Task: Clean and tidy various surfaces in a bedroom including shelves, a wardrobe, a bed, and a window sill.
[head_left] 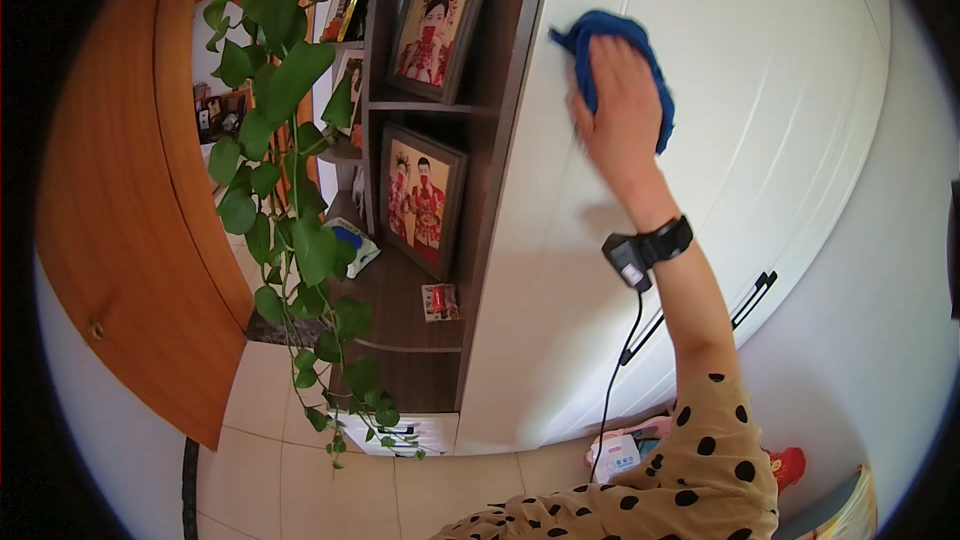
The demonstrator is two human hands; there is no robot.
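Observation:
High on a white wardrobe door (560, 200), my right hand (622, 105) presses a blue cloth (657, 80) flat against the panel. The palm covers the middle of the cloth, and its edges stick out around my fingers. My thumb lies to the left, slightly blurred. Around my right wrist is a black strap with a small device (630, 262), from which a black cable (607, 390) hangs down. My left hand is not in view.
Left of the wardrobe, dark shelves (415, 325) hold framed photos (425, 200) and small items. A trailing green plant (300, 180) hangs before them. Black handles (753, 300) stick out from the doors. A wooden door (130, 210) stands open at far left.

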